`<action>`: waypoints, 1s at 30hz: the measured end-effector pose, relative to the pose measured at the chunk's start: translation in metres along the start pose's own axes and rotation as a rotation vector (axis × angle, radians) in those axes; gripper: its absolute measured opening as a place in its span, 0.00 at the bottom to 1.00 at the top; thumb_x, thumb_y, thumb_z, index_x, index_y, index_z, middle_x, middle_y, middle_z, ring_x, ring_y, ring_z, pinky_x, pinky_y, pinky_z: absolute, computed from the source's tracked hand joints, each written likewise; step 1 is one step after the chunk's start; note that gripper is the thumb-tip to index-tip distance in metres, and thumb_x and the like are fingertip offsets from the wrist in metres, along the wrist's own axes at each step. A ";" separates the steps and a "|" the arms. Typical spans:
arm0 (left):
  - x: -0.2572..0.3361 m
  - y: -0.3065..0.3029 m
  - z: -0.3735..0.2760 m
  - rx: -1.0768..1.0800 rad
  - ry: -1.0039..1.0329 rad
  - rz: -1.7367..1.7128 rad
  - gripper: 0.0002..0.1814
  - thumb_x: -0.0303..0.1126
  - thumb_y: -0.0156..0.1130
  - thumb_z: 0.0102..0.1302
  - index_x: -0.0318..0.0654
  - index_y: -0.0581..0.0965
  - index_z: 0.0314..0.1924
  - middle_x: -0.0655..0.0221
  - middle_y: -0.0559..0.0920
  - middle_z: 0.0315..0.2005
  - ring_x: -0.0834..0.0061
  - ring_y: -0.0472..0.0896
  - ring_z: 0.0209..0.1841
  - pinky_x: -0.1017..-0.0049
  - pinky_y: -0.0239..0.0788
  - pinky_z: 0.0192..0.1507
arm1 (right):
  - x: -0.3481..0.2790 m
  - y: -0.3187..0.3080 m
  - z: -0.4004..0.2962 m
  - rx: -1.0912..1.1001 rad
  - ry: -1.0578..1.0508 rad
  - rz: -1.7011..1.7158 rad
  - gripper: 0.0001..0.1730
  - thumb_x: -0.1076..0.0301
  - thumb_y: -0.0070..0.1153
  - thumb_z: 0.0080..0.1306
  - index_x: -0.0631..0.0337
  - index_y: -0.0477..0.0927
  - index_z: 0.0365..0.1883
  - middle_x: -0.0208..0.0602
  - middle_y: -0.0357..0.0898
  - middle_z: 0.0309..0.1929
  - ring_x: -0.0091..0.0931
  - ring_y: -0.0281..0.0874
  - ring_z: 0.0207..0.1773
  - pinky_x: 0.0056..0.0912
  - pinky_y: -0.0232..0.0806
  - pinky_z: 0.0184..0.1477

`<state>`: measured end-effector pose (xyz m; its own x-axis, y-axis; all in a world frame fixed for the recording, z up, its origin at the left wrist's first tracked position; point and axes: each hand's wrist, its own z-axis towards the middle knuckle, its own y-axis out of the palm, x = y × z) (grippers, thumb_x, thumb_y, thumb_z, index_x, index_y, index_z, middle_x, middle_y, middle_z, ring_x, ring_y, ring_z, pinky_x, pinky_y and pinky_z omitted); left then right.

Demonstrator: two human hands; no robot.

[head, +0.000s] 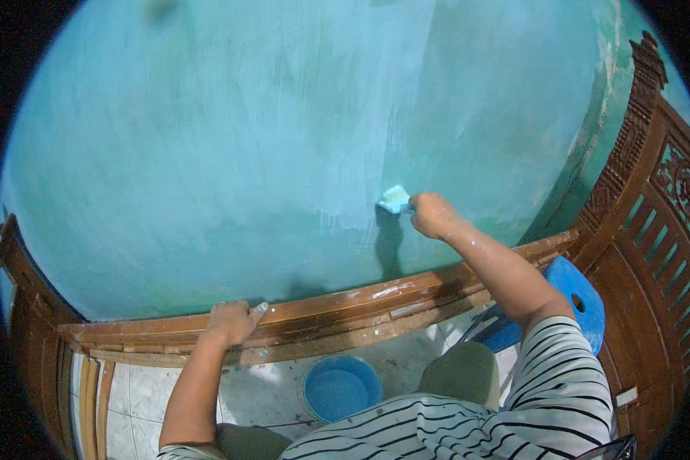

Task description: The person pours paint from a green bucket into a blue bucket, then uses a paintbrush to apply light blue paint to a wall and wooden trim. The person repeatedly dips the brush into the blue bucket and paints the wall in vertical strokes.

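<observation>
My right hand [434,215] grips a paintbrush [394,199], its wide bristles loaded with pale blue paint. The brush is at the blue-green wall [299,138], at the lower right end of a lighter, wet-looking painted area with drips along its bottom edge. Most of the brush handle is hidden in my fist. My left hand [233,322] holds on to a brown wooden rail [333,307] below the wall, its fingers over the top and paint on the thumb. White paint smears mark the rail between my hands.
A blue tub [342,388] with blue paint inside stands on the tiled floor [144,388] before me. Beside my right arm is a blue plastic seat [578,305] with a hole. Carved wooden panels [638,276] rise at the right; another wooden post [37,299] stands left.
</observation>
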<state>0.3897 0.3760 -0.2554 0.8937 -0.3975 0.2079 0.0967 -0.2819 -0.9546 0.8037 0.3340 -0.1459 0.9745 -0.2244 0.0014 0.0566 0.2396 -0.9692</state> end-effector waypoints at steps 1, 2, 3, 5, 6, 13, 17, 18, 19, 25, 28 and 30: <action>0.002 -0.002 -0.001 -0.001 -0.005 0.004 0.35 0.59 0.38 0.68 0.31 0.78 0.43 0.46 0.79 0.45 0.46 0.74 0.51 0.55 0.59 0.57 | 0.008 0.005 0.004 -0.046 0.000 -0.004 0.15 0.70 0.56 0.53 0.60 0.80 0.41 0.55 0.79 0.40 0.46 0.77 0.44 0.46 0.69 0.48; 0.005 -0.005 -0.001 -0.002 -0.005 0.010 0.35 0.59 0.38 0.68 0.31 0.79 0.42 0.46 0.79 0.45 0.46 0.74 0.51 0.55 0.59 0.56 | 0.020 0.004 0.019 -0.050 -0.042 -0.026 0.14 0.70 0.56 0.53 0.61 0.81 0.39 0.55 0.79 0.38 0.46 0.78 0.43 0.46 0.69 0.46; 0.008 -0.008 0.000 0.005 0.008 0.003 0.35 0.59 0.38 0.68 0.30 0.79 0.41 0.46 0.79 0.44 0.46 0.74 0.50 0.55 0.60 0.56 | 0.034 -0.009 0.040 -0.048 -0.080 -0.049 0.13 0.70 0.56 0.52 0.61 0.82 0.37 0.54 0.79 0.36 0.46 0.78 0.41 0.46 0.69 0.45; 0.007 -0.006 0.001 0.011 0.019 -0.006 0.35 0.59 0.39 0.68 0.30 0.79 0.40 0.45 0.79 0.43 0.45 0.75 0.49 0.56 0.61 0.55 | 0.045 -0.061 0.072 0.024 -0.077 -0.003 0.12 0.69 0.58 0.50 0.63 0.82 0.33 0.56 0.79 0.33 0.45 0.79 0.37 0.45 0.70 0.43; 0.003 -0.008 -0.001 0.011 0.010 0.020 0.36 0.59 0.39 0.68 0.30 0.79 0.39 0.45 0.79 0.43 0.44 0.75 0.49 0.56 0.62 0.55 | 0.038 -0.100 0.077 0.070 -0.077 -0.026 0.12 0.68 0.58 0.50 0.65 0.83 0.31 0.52 0.80 0.29 0.39 0.79 0.33 0.43 0.70 0.39; -0.001 -0.007 -0.007 0.028 -0.031 0.032 0.36 0.59 0.38 0.68 0.29 0.79 0.39 0.44 0.79 0.43 0.44 0.74 0.50 0.55 0.61 0.55 | 0.040 -0.284 0.082 0.776 -0.046 0.133 0.12 0.67 0.54 0.55 0.65 0.82 0.34 0.47 0.79 0.28 0.37 0.77 0.28 0.38 0.70 0.32; 0.005 -0.002 0.003 -0.010 -0.042 0.025 0.37 0.60 0.37 0.68 0.29 0.79 0.41 0.45 0.78 0.44 0.45 0.73 0.51 0.56 0.59 0.57 | 0.051 -0.258 0.105 0.968 0.012 0.093 0.15 0.66 0.54 0.58 0.64 0.81 0.40 0.52 0.80 0.36 0.42 0.79 0.39 0.42 0.71 0.42; 0.007 -0.002 0.004 -0.016 -0.040 0.022 0.37 0.60 0.37 0.68 0.29 0.79 0.41 0.45 0.78 0.45 0.45 0.73 0.52 0.56 0.59 0.57 | 0.061 -0.237 0.119 0.937 0.010 0.017 0.16 0.63 0.55 0.58 0.61 0.81 0.43 0.49 0.81 0.35 0.41 0.80 0.37 0.42 0.72 0.40; 0.002 0.001 0.002 -0.016 -0.051 0.032 0.37 0.60 0.37 0.68 0.29 0.78 0.42 0.45 0.78 0.46 0.45 0.72 0.53 0.56 0.58 0.58 | 0.044 -0.200 0.107 0.802 0.105 0.087 0.19 0.63 0.53 0.61 0.60 0.77 0.50 0.54 0.77 0.47 0.46 0.75 0.51 0.47 0.67 0.53; 0.004 0.002 0.001 -0.022 -0.046 0.022 0.37 0.60 0.36 0.68 0.30 0.77 0.45 0.46 0.76 0.49 0.46 0.70 0.55 0.56 0.57 0.60 | 0.025 -0.043 0.020 0.459 0.075 0.050 0.10 0.68 0.49 0.59 0.63 0.76 0.36 0.53 0.79 0.35 0.48 0.77 0.42 0.53 0.69 0.44; 0.005 0.000 0.002 0.004 -0.020 0.033 0.37 0.60 0.36 0.68 0.30 0.78 0.44 0.45 0.77 0.47 0.45 0.71 0.54 0.56 0.58 0.59 | 0.044 -0.030 -0.001 0.243 0.102 0.060 0.13 0.62 0.51 0.60 0.63 0.79 0.36 0.54 0.79 0.36 0.47 0.78 0.42 0.51 0.69 0.44; 0.012 -0.006 -0.001 -0.008 -0.017 0.051 0.36 0.60 0.36 0.68 0.30 0.78 0.42 0.45 0.78 0.44 0.45 0.72 0.52 0.56 0.59 0.57 | 0.058 -0.045 -0.006 0.263 0.127 0.092 0.16 0.59 0.52 0.61 0.63 0.80 0.36 0.55 0.79 0.37 0.47 0.78 0.42 0.50 0.70 0.44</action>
<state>0.3995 0.3721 -0.2467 0.9048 -0.3963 0.1556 0.0476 -0.2690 -0.9620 0.8561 0.3048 -0.1040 0.9442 -0.3024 -0.1301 0.0398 0.4971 -0.8668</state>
